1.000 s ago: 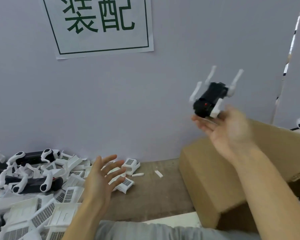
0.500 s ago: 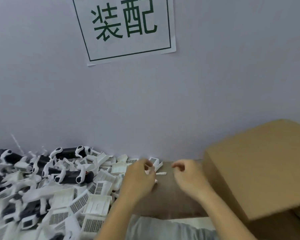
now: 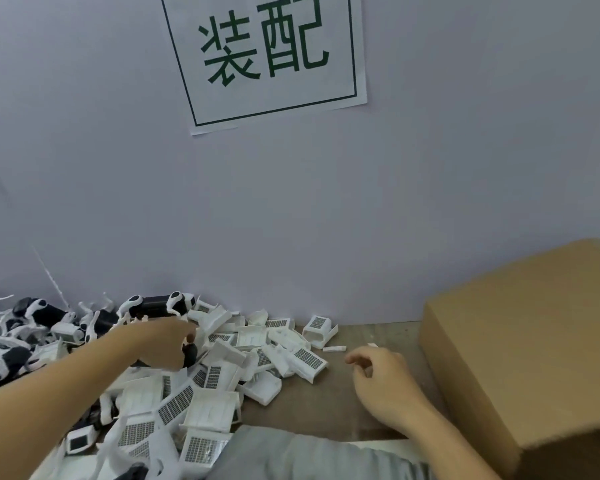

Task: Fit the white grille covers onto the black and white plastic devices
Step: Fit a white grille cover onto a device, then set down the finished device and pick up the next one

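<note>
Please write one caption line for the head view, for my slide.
Left hand grips a black device in the parts pile; right hand hovers empty beside the cardboard box.

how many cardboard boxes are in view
1. The cardboard box stands on the wooden table at the right, against the wall, just beyond the right hand. Others may lie outside the frame.

A white paper sign (image 3: 271, 60) hangs on the pale wall (image 3: 430, 185). It carries two large dark green characters, 装配, inside a thin green border. Nothing else here is legible.
</note>
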